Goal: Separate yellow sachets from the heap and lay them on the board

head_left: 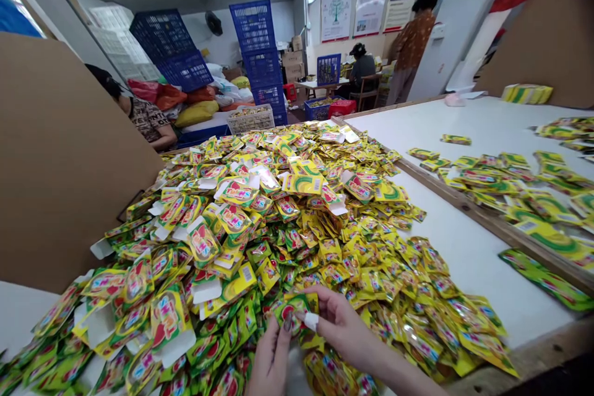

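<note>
At the near edge of a big heap, my left hand (273, 356) pinches a small green sachet (291, 307) with a watermelon picture, the dark-painted thumbnail on top. My right hand (342, 325), white tape around its thumb, closes on the sachets' right side, where a yellow sachet (312, 301) shows by its fingers. How far the two packets overlap is partly hidden by the fingers. Loose green sachets (232, 331) lie to the left of my hands, and yellow sachets (394, 297) spread to the right. Small printed cartons (169, 322), several with open flaps, cover the heap's left and top.
A wooden strip (445, 195) divides the white table (445, 229); flat yellow packs (515, 182) lie beyond it. Cardboard panels (69, 161) stand at both sides. Blue crates (262, 62) are stacked behind. One person (151, 124) sits at left; two others are farther back.
</note>
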